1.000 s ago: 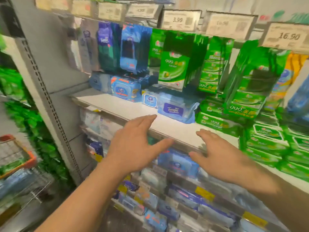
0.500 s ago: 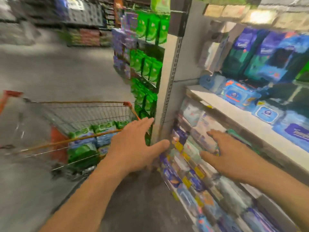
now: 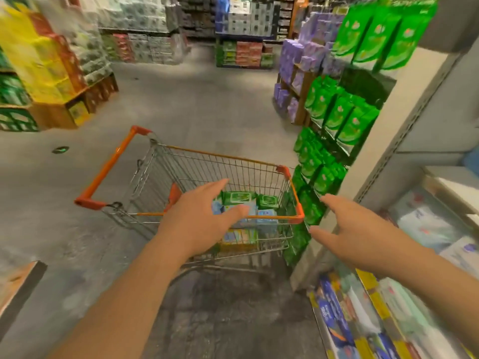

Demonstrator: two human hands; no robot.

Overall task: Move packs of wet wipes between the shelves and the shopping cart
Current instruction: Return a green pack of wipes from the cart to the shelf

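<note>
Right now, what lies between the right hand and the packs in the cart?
In the head view, the cart's orange-edged wire side and corner stand between the right hand and the packs. The hand is empty, fingers spread.

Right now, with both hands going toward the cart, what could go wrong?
1. Both hands are empty. The left hand reaches over the shopping cart, and the right hand hangs beside it. A bump on the rim might roll the cart away, since nobody holds its handle.
2. The packs of wet wipes lie piled loosely inside, so a careless grab may topple them.
3. The cart stands close to the hanging green packs; pushing it could knock some down.
</note>
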